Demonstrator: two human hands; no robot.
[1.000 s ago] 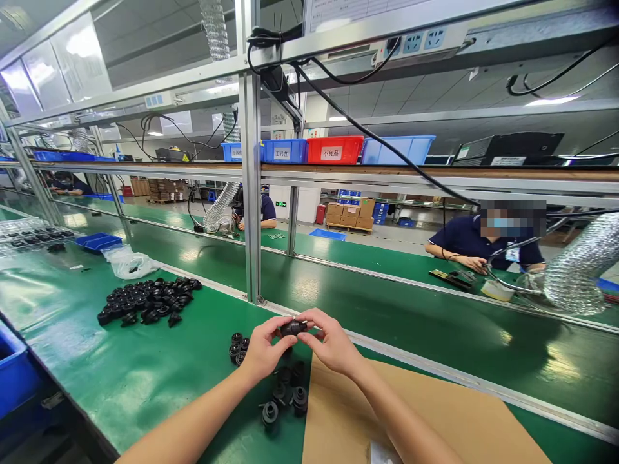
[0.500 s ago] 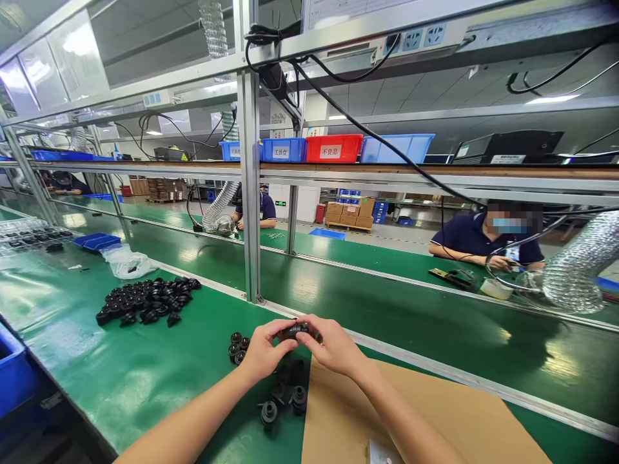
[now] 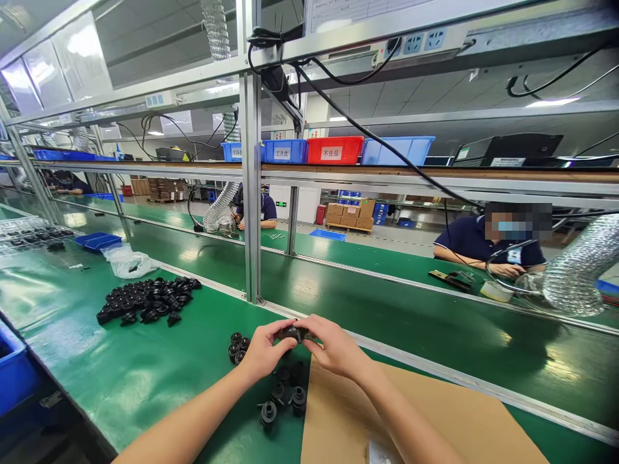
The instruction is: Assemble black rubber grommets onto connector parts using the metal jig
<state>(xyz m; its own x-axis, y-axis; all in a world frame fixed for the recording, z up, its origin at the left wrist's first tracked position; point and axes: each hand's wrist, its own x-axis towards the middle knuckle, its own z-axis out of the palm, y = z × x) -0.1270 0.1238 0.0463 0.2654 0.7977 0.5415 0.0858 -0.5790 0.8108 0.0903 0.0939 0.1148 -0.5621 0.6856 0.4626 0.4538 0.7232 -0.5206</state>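
both hands, left (image 3: 262,351) and right (image 3: 333,348), pinch one small black part (image 3: 291,332) between their fingertips, just above the green bench (image 3: 145,374). more parts (image 3: 283,393) lie right below, beside cardboard (image 3: 435,412).

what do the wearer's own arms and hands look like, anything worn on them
Both forearms are bare right up to the bottom edge of the picture, with no sleeves showing. The left hand and right hand wear no gloves, and no watch, ring or wrist strap shows.
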